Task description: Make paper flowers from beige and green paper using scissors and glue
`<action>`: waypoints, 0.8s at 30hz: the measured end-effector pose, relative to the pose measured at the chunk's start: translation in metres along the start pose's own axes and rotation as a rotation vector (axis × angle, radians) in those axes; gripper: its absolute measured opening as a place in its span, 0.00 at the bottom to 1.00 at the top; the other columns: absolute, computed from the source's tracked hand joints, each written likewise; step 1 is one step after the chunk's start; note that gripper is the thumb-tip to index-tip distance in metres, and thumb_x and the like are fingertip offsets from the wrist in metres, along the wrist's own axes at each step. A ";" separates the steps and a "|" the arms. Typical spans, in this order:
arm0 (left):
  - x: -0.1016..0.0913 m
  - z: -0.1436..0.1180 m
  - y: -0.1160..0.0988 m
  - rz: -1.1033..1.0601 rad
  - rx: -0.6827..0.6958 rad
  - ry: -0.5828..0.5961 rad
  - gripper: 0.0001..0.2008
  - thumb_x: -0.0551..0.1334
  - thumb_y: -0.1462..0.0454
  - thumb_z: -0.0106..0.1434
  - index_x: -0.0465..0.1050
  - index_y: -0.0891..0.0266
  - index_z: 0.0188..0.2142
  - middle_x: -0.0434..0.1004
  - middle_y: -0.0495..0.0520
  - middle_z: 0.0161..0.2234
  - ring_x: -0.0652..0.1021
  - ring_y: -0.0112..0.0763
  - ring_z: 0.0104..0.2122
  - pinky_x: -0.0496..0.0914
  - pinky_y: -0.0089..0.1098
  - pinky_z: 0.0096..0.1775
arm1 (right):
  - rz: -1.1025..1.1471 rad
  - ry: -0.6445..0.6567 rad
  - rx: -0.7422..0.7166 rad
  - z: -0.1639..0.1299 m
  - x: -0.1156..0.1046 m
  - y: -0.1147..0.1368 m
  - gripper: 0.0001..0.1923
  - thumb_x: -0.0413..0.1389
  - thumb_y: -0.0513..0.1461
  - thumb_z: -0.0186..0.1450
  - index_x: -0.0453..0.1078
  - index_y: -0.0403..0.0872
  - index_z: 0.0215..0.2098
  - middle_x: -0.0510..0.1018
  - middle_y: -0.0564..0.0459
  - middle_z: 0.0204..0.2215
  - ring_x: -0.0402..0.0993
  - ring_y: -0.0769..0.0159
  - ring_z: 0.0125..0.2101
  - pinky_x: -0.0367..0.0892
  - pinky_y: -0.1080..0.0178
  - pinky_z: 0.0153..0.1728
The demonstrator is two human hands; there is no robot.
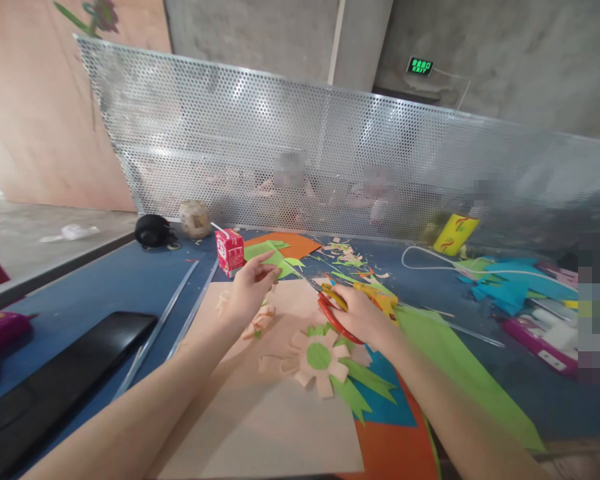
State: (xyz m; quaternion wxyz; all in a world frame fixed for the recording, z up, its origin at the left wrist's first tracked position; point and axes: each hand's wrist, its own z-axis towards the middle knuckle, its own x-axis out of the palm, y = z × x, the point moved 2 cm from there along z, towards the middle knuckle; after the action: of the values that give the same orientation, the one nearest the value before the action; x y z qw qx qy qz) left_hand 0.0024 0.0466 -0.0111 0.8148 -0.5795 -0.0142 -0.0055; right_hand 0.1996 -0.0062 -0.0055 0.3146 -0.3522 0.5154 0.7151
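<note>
My right hand is closed around the handles of a pair of scissors, one red and one yellow. The blades point up and left toward a small piece of green paper near my left hand. My left hand is closed in a pinch at that green paper. Below both hands lies a large peach sheet. A peach paper flower with a green centre and green leaves rests on its right side. Orange and blue sheets show beneath it.
A red drink carton with a straw stands behind my left hand. Paper scraps lie farther back. Clear glue sticks and a black phone-like slab are on the left. A perforated metal screen borders the table's back; a white cable runs right.
</note>
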 end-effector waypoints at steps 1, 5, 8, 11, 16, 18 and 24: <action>-0.001 0.000 0.001 0.011 0.004 -0.001 0.27 0.63 0.61 0.48 0.64 0.67 0.48 0.72 0.51 0.25 0.69 0.25 0.24 0.63 0.27 0.26 | -0.001 0.001 0.002 0.000 0.000 0.000 0.15 0.45 0.50 0.59 0.62 0.48 0.27 0.71 0.53 0.26 0.64 0.69 0.24 0.56 0.68 0.25; -0.002 0.002 0.003 0.029 0.006 -0.003 0.27 0.63 0.61 0.48 0.64 0.66 0.49 0.73 0.51 0.26 0.69 0.26 0.24 0.62 0.27 0.25 | 0.010 0.007 0.012 0.000 -0.001 0.000 0.16 0.45 0.51 0.59 0.63 0.48 0.27 0.71 0.54 0.24 0.63 0.69 0.24 0.56 0.69 0.24; -0.002 0.002 0.003 0.021 -0.003 -0.006 0.27 0.63 0.61 0.48 0.65 0.67 0.48 0.73 0.50 0.25 0.69 0.25 0.23 0.62 0.27 0.25 | 0.021 0.011 0.018 -0.002 -0.001 0.000 0.16 0.46 0.51 0.59 0.64 0.48 0.27 0.71 0.55 0.23 0.63 0.69 0.23 0.56 0.69 0.24; -0.001 0.002 0.002 0.013 -0.002 -0.011 0.27 0.64 0.61 0.47 0.66 0.66 0.47 0.73 0.50 0.24 0.69 0.25 0.23 0.62 0.27 0.25 | 0.030 0.004 0.017 -0.002 -0.002 -0.001 0.16 0.46 0.50 0.59 0.64 0.48 0.26 0.71 0.55 0.22 0.64 0.69 0.23 0.55 0.69 0.24; -0.001 0.003 0.003 0.006 -0.009 -0.024 0.26 0.64 0.61 0.46 0.67 0.67 0.46 0.73 0.49 0.23 0.69 0.24 0.22 0.63 0.27 0.25 | 0.025 0.000 0.018 -0.002 -0.002 -0.002 0.16 0.46 0.50 0.59 0.66 0.47 0.27 0.71 0.55 0.22 0.64 0.69 0.23 0.54 0.69 0.23; -0.001 0.004 0.004 0.024 -0.019 -0.029 0.26 0.64 0.61 0.46 0.67 0.67 0.45 0.73 0.50 0.23 0.70 0.25 0.22 0.63 0.27 0.25 | 0.011 -0.003 0.017 -0.002 -0.002 -0.002 0.16 0.45 0.50 0.59 0.66 0.48 0.27 0.71 0.56 0.21 0.63 0.70 0.22 0.54 0.69 0.23; -0.001 0.004 0.005 0.012 -0.029 -0.012 0.26 0.64 0.62 0.46 0.66 0.68 0.46 0.73 0.50 0.24 0.70 0.25 0.23 0.64 0.28 0.26 | -0.055 -0.011 0.030 -0.001 -0.003 -0.002 0.16 0.45 0.51 0.59 0.66 0.49 0.27 0.70 0.56 0.20 0.62 0.71 0.21 0.53 0.69 0.22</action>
State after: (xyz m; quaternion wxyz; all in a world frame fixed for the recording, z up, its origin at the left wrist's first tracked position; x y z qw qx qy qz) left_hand 0.0011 0.0516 -0.0148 0.8064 -0.5912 -0.0156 0.0030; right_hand 0.2027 -0.0068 -0.0044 0.3422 -0.3574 0.5144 0.7004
